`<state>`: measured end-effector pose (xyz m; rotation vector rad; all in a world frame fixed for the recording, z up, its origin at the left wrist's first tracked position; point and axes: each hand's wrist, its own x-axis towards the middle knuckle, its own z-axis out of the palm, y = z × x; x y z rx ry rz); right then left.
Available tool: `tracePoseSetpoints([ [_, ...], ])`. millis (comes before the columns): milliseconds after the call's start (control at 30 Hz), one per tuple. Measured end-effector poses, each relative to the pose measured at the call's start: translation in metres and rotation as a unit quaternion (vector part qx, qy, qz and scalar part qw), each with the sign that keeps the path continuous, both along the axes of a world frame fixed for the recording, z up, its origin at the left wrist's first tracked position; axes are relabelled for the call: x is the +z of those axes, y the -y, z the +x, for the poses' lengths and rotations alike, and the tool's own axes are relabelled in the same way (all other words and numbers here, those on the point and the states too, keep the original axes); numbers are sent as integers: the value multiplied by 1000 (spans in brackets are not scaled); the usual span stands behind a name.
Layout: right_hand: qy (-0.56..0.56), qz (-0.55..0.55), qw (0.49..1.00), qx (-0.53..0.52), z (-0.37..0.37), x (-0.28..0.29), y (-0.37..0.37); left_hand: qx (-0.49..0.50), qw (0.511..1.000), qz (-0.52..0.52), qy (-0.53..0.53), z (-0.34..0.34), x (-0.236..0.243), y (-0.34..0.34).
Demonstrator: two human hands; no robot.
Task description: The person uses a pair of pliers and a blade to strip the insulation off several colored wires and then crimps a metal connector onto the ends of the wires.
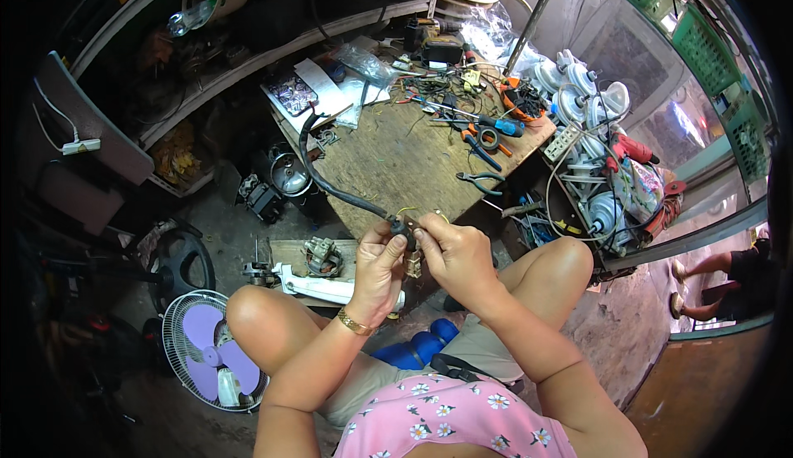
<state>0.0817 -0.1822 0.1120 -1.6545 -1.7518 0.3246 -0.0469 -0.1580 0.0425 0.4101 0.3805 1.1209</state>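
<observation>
Above my lap, my left hand [378, 270] is closed around the end of a thick black cable [345, 197], thumb pressed on a small dark cylindrical piece there. The cable curves back over the left part of the wooden table. Close beside it my right hand [456, 258] pinches with thumb and fingertips; what lies in that pinch is mostly hidden. A small brass-coloured part [412, 265] hangs below the fingertips, between both hands. One thin yellow-green wire [406, 209] sticks up just beyond them.
The wooden table [372, 152] carries pliers [481, 179], orange-handled cutters [481, 151], a tape roll [488, 137] and scattered wires. White motor-like parts [570, 99] crowd the right side. A purple-bladed fan [213, 355] stands lower left, near a white stand part [318, 287]. Another person's legs [706, 284] show far right.
</observation>
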Motion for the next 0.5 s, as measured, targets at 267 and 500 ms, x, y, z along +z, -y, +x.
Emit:
tracePoseSetpoints([
  [267, -61, -1, 997, -47, -11, -20, 11, 26, 999, 4, -31, -7, 4, -8],
  [500, -73, 23, 996, -36, -17, -13, 5, 50, 998, -43, 13, -5, 4, -11],
])
